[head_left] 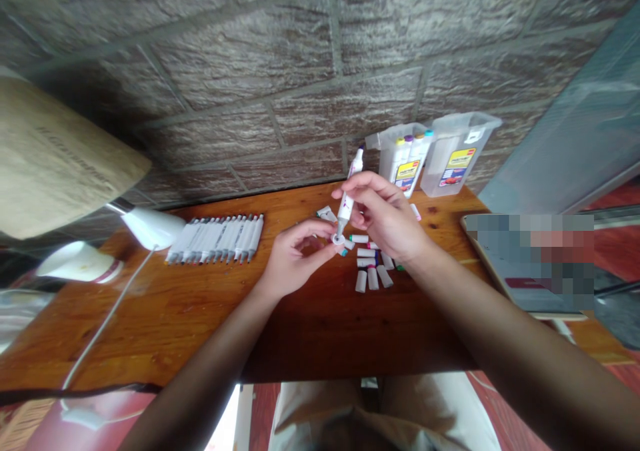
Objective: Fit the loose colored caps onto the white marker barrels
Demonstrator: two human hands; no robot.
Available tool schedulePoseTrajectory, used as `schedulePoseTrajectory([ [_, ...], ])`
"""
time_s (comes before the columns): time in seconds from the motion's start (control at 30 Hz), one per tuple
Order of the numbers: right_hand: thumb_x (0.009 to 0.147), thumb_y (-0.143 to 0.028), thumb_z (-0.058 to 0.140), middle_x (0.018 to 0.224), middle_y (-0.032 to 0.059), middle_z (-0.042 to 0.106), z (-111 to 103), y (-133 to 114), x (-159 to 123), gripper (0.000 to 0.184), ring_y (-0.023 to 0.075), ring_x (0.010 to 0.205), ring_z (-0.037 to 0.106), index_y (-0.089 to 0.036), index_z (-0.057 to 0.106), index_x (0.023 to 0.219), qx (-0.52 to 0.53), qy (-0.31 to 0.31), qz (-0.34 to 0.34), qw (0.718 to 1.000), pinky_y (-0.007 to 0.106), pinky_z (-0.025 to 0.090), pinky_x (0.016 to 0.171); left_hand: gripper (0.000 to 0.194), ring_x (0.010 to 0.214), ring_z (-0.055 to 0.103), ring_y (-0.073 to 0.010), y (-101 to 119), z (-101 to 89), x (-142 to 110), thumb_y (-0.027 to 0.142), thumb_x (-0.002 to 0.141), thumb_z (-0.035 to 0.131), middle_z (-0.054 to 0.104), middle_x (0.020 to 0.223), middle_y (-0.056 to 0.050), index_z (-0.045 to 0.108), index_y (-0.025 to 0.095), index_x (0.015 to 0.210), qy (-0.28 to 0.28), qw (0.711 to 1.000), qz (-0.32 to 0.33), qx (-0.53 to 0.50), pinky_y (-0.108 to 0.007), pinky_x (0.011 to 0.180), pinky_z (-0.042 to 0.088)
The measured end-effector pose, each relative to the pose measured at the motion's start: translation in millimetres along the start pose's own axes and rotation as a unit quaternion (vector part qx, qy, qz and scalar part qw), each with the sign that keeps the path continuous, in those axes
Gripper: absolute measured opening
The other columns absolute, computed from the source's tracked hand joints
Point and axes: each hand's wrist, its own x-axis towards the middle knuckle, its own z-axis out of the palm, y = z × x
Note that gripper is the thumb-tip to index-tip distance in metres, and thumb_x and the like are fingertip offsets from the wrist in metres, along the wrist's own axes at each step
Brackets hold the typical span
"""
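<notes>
My right hand (385, 214) grips a white marker (349, 194) held nearly upright, tip end down. My left hand (297, 254) pinches a small white cap (339, 239) right at the marker's lower end. Both hands hover over a wooden table (200, 304). Under and beside my right hand lie several loose white caps (373, 271). A row of several capped white markers (215, 239) lies side by side to the left of my left hand.
Two clear plastic marker boxes stand at the table's back: one with markers (405, 157), one nearly bare (457, 154). A white lamp (150, 227) with a cord (107, 321) sits at the left. A tablet-like object (530, 264) lies at the right. A brick wall (300, 71) is behind.
</notes>
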Motion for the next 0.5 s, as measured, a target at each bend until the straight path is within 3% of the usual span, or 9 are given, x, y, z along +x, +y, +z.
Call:
schedulePoseTrajectory([
  [0.5, 0.084, -0.027, 0.069, 0.089, -0.0012, 0.074, -0.7, -0.5, -0.5, 0.005, 0.0043, 0.047, 0.04, -0.022, 0.069, 0.085, -0.021, 0.002, -0.002, 1.0, 0.019, 0.032, 0.043, 0.027, 0.078, 0.07, -0.0152, 3.3, 0.8, -1.0, 0.029, 0.077, 0.084, 0.076, 0.088, -0.004, 0.073, 0.019, 0.099, 0.0, 1.0, -0.007, -0.011, -0.025, 0.074, 0.057],
])
